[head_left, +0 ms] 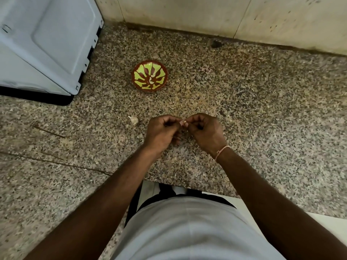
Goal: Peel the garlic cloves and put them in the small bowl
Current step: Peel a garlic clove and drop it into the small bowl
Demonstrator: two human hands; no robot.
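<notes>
Head view, looking down. Nearest: a light grey shirt (pixel 187 228) at the bottom, two bare arms reaching out over a speckled stone counter (pixel 244 102). A thin pink thread band (pixel 221 152) round the right wrist. Left hand (pixel 161 131) and right hand (pixel 203 131) close together above the counter, fingers curled in, thumbs and fingertips of both pinching one small pale garlic clove (pixel 184 123) between them. Can't tell how much skin is on it, too small. Just left of the hands, lying on the counter: a whitish garlic piece (pixel 134 119), apart from the hands. Farther back: a small bowl (pixel 149 76), brown with a yellow-green pattern, well apart from the hands, with a few pale peeled cloves (pixel 152 78) inside. Far left: a big light blue box-like appliance (pixel 43 44). At the very back: a pale stained wall (pixel 206 14).
</notes>
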